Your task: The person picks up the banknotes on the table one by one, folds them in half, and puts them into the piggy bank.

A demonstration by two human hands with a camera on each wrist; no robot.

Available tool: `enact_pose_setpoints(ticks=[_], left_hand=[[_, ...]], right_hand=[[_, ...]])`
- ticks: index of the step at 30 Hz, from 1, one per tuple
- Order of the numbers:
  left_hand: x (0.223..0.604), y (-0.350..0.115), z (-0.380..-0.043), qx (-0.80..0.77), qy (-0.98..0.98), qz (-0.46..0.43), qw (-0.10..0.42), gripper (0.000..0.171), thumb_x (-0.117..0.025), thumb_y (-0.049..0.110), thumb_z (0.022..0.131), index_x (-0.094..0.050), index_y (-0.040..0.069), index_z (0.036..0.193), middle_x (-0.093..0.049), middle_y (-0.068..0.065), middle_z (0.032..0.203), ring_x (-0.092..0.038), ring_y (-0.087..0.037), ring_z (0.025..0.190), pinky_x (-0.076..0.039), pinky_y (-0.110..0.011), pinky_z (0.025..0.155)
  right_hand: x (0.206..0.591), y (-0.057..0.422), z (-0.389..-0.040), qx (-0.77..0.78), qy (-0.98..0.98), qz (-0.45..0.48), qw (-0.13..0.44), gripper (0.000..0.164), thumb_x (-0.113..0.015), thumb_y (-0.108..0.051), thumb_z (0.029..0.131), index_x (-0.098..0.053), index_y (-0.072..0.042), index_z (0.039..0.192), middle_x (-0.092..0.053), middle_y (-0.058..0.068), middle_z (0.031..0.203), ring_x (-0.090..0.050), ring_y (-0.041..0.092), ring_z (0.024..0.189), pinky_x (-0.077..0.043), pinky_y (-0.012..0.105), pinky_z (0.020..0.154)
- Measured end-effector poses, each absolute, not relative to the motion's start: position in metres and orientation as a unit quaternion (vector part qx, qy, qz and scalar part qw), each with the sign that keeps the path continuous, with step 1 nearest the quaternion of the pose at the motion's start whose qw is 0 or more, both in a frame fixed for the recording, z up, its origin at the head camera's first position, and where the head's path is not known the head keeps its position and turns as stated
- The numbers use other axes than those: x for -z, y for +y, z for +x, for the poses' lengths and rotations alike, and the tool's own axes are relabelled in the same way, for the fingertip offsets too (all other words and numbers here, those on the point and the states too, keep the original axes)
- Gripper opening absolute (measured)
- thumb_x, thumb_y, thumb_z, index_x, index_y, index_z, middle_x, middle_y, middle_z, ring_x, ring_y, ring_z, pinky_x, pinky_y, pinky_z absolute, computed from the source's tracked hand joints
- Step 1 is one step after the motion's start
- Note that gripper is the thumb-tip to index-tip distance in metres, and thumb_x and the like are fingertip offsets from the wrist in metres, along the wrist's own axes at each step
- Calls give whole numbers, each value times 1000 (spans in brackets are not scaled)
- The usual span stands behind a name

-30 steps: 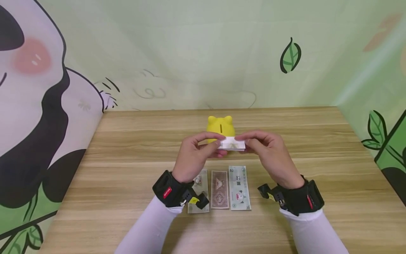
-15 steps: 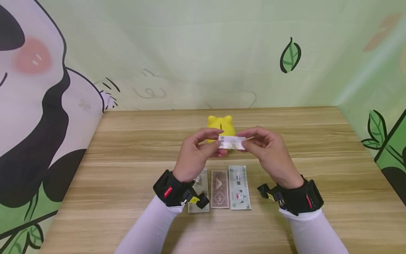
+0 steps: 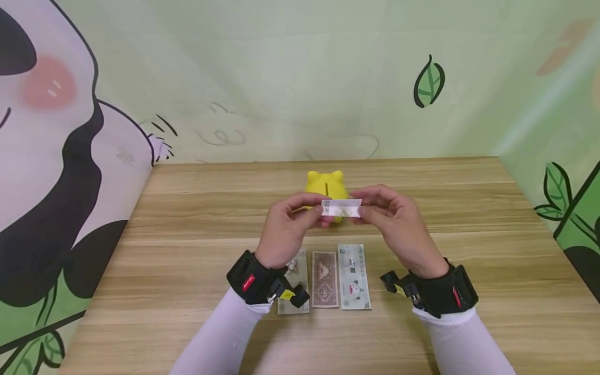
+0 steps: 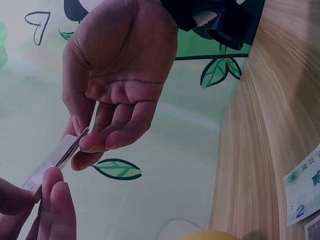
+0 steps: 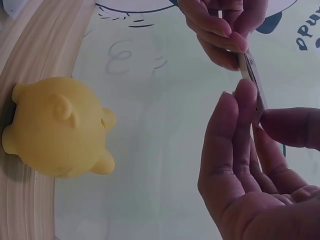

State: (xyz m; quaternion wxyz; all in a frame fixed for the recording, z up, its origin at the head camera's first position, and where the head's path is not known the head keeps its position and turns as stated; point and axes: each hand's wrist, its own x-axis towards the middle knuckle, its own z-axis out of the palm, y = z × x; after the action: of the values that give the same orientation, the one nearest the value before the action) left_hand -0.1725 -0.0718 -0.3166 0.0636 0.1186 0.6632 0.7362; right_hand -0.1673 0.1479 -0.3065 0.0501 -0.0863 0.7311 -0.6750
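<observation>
A folded play banknote [image 3: 341, 208] is stretched between my two hands in the head view, white side up. Its left end is pinched between thumb and fingers of my left hand [image 3: 289, 226]. My right hand [image 3: 396, 224] pinches the right end. Layered edges of the folded banknote [image 4: 67, 155] show in the left wrist view, and the right wrist view shows the folded banknote [image 5: 254, 82] nearly edge-on. Just beyond the hands, a yellow piggy bank [image 3: 326, 182] stands on the table, its slot visible and its lower part covered by the hands and the note.
On the wooden table [image 3: 187, 250], nearer me, a pale banknote [image 3: 297, 302], a brown banknote [image 3: 324, 281] and a green banknote [image 3: 353, 278] lie in a row. The left wrist strap [image 3: 255, 278] overlaps the pale one. A printed cloth wall [image 3: 281, 78] rises behind.
The folded banknote has tilted and risen slightly, showing more of its white face. The right fingers have shifted a little along its end. The piggy bank and the lying banknotes stay put.
</observation>
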Motion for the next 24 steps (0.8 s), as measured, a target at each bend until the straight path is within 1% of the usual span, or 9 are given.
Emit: enact_pose_setpoints(ticks=[2,7,9,13,18,21,24], left_hand=[[317,-72,-173,-736,664,120,57,24,-57,-3,102,-68,-7,123,-67,-24,120,-73,-14,88,-63,-40,90],[317,-72,-172,-735,665,125,47,24,-57,-2,102,-69,-7,122,-67,-23,117,-73,-15,87,-63,-44,90],[317,-72,-172,-735,664,127,48,23,-57,-1,102,-69,-7,122,-68,-23,115,-73,-15,87,-63,-43,89],[317,-72,-173,-736,664,126,52,24,-58,0,102,-69,-4,123,-70,-23,111,-74,-15,85,-64,-38,86],[318,-72,-173,-734,665,128,54,26,-57,1,103,-68,-1,126,-70,-24,107,-74,-14,82,-64,-37,84],[318,-72,-173,-734,664,131,52,25,-56,1,103,-69,-3,124,-71,-23,109,-74,-14,82,-64,-37,84],[319,-72,-173,-732,667,131,52,24,-55,0,102,-71,-5,119,-72,-22,109,-74,-15,83,-64,-36,85]], right_hand=[[307,148,-168,676,730,-88,57,31,-57,0,102,-62,2,132,-72,7,108,-74,17,92,-63,33,88],[308,149,-168,674,731,-89,61,27,-56,-2,103,-64,0,129,-77,10,99,-75,17,85,-63,35,86],[308,149,-168,676,729,-89,59,26,-57,-2,103,-64,0,128,-77,11,99,-76,16,84,-63,35,86],[308,149,-168,680,725,-89,57,25,-57,-4,103,-66,-1,126,-77,6,95,-75,16,84,-64,36,85],[309,149,-168,685,721,-94,54,23,-58,-4,103,-67,-2,124,-77,1,91,-75,16,82,-64,34,83],[309,149,-168,688,718,-97,50,22,-58,-3,103,-68,0,123,-77,2,92,-75,16,82,-64,33,81],[309,149,-169,685,721,-96,47,21,-57,-3,103,-69,3,120,-77,5,95,-75,19,85,-64,33,81]])
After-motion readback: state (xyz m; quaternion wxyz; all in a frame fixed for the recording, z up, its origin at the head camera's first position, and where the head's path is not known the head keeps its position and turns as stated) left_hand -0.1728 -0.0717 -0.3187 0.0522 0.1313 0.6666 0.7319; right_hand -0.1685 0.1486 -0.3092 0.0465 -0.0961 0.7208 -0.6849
